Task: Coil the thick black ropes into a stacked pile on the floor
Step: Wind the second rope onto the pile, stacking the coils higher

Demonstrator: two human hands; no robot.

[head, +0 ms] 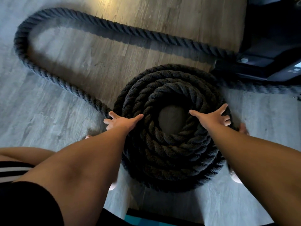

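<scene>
A thick black twisted rope lies coiled in a stacked round pile point(171, 154) on the wood floor, with a bare hole in its middle. A loose length of the rope point(48, 75) leaves the pile's left side, loops far left and runs back to the upper right. My left hand point(122, 121) rests with spread fingers on the pile's left edge where the loose length joins. My right hand point(215, 118) lies flat with spread fingers on the pile's right side. Neither hand is closed around the rope.
A dark machine base point(268, 62) stands at the upper right, and the rope passes beside it. Another rope stretch point(260, 88) runs off to the right edge. My feet point(236, 178) stand close on either side of the pile. A teal mat edge point(138, 221) shows at the bottom.
</scene>
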